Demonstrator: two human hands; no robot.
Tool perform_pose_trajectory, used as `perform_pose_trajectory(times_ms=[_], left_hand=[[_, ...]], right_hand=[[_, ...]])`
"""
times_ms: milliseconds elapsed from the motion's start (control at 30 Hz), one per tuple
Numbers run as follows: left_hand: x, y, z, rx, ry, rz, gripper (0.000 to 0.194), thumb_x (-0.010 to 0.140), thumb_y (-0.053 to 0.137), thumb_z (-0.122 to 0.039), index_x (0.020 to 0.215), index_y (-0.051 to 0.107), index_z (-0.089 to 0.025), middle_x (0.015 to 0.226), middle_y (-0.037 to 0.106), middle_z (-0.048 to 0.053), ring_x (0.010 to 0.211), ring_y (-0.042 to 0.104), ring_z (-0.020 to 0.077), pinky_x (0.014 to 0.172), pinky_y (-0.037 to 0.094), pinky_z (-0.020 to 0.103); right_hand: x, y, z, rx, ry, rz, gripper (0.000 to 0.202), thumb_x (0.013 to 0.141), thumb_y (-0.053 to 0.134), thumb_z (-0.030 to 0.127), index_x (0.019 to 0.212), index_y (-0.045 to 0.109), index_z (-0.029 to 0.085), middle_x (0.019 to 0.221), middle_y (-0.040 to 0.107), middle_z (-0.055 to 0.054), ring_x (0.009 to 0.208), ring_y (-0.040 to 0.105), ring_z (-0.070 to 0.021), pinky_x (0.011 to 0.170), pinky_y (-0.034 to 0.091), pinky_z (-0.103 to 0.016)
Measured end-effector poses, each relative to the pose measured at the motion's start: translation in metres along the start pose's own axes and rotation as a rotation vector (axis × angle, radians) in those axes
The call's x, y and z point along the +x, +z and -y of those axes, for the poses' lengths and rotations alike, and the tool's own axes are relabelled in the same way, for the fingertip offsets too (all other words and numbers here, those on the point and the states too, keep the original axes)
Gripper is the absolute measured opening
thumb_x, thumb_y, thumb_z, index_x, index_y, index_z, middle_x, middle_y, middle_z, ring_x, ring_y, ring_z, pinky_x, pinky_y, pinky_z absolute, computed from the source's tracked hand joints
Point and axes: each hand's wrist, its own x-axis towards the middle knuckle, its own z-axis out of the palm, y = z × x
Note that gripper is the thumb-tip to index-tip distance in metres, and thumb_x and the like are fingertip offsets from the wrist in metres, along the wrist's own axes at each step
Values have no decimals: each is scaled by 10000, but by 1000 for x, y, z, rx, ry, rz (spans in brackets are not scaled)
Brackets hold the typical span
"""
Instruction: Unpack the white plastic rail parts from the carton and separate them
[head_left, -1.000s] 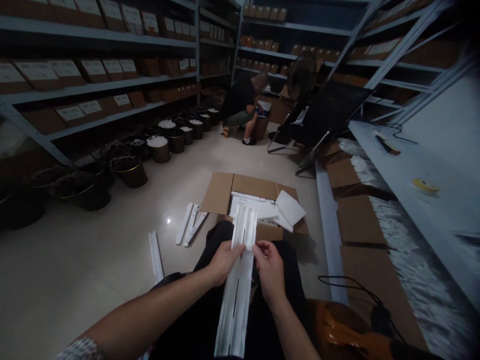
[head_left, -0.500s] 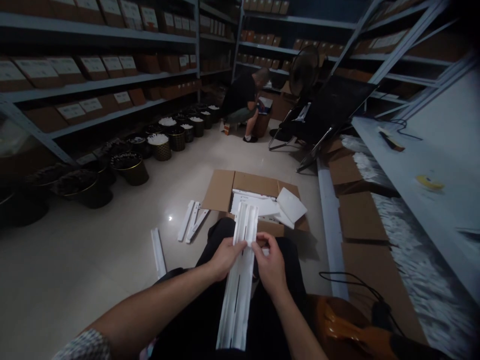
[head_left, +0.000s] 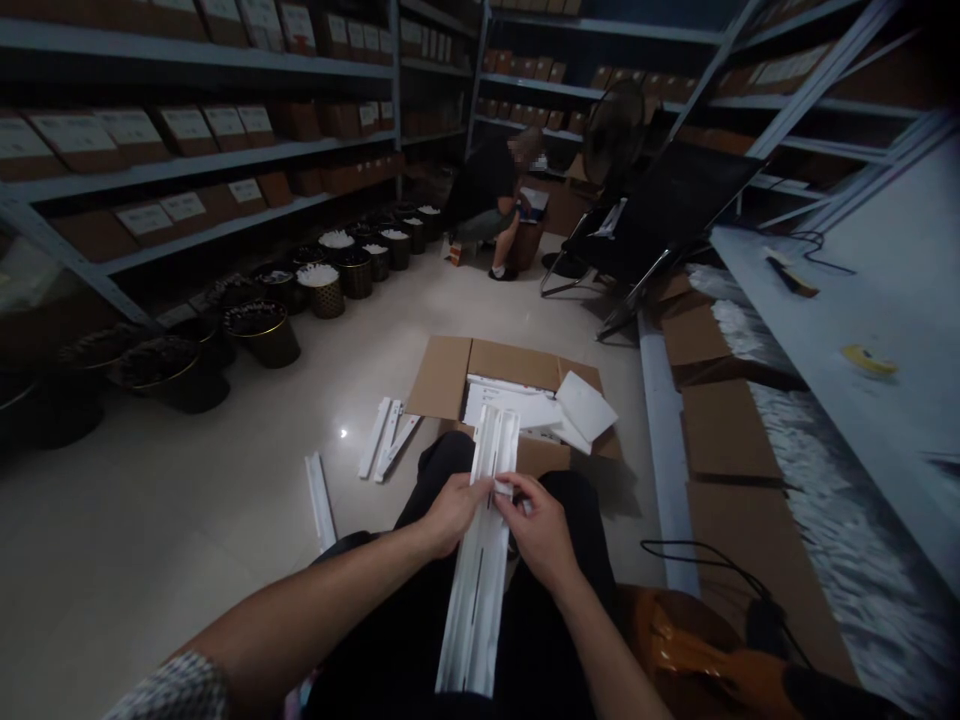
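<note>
The long white channelled piece (head_left: 463, 610) runs from the middle of the frame down to the bottom, over my lap, a dark slit along its length. My left grip (head_left: 452, 512) is grasping it by the left edge, thumb laid across the top. My right grip (head_left: 541, 525) is bent in against its right half, thumb and forefinger pinching a small white bit (head_left: 502, 488); whether that is part of the piece I cannot tell.

Just beyond its far end, at the centre, a cardboard box (head_left: 437, 375) stands with its flaps spread, holding white pieces (head_left: 517, 408), and a white slab (head_left: 586, 405) leans over its right side. Left of the box, a few white strips (head_left: 381, 440) lie on the floor (head_left: 225, 520), with a single strip (head_left: 320, 503) nearer me.

At the right, a bench (head_left: 900, 300) carries a yellow roll (head_left: 868, 360). Dark buckets (head_left: 259, 340) line the left of the frame below box-filled shelves (head_left: 150, 190). Towards the upper middle, a co-worker (head_left: 487, 195) crouches near a black chair (head_left: 679, 215).
</note>
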Motion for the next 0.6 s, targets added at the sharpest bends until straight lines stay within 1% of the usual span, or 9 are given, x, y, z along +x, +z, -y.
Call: perform_pose_trajectory(times_ms=[100,200,300,367,467,533,600], left_hand=[[1,-1,2,35,9,-14,391,696,658,-449,789,676,-70,665,639,67,599,576,158,600,439,264],[2,-1,4,59,-4,-27,359,703,647,-427,775,672,-77,638,625,52,560,550,143,548,415,245],[3,-1,4,86,-3,-43,348,710,638,-419,780,669,-80,624,616,45,553,544,141,532,409,241],[4,-2,4,93,3,-42,350,719,629,-419,796,668,-80,641,621,49,563,549,145,539,417,247],[4,-2,5,95,-3,-30,351,729,611,-414,825,665,-81,665,627,60,572,558,155,552,436,264],[5,-2,6,103,-13,-34,344,729,606,-408,821,662,-81,660,622,60,565,555,156,544,436,265],[6,-3,8,125,-8,-47,332,728,606,-397,804,660,-79,652,613,56,565,548,151,534,426,254]], right_hand=[[-1,1,-4,-12,-9,-20,215,751,592,337,903,695,224,925,661,-38,810,590,-187,694,442,-281],[-3,1,-9,-33,-31,1,206,784,572,320,926,692,231,943,656,-34,829,594,-181,713,444,-279],[-4,1,-11,-42,-27,9,207,788,577,315,941,690,233,958,652,-31,833,594,-180,706,444,-274],[-6,0,-11,-42,7,13,265,779,593,323,1020,669,241,994,649,-32,831,595,-183,678,448,-270],[-8,-2,-11,-73,43,-17,388,761,619,339,1138,606,247,1043,640,-38,833,596,-187,665,455,-274],[-9,-3,-11,-131,14,-47,384,765,615,339,1135,595,235,1050,636,-46,860,594,-191,701,460,-285],[-9,-4,-13,-217,-47,-48,343,787,593,335,1113,591,227,1056,628,-49,901,588,-190,757,459,-297]])
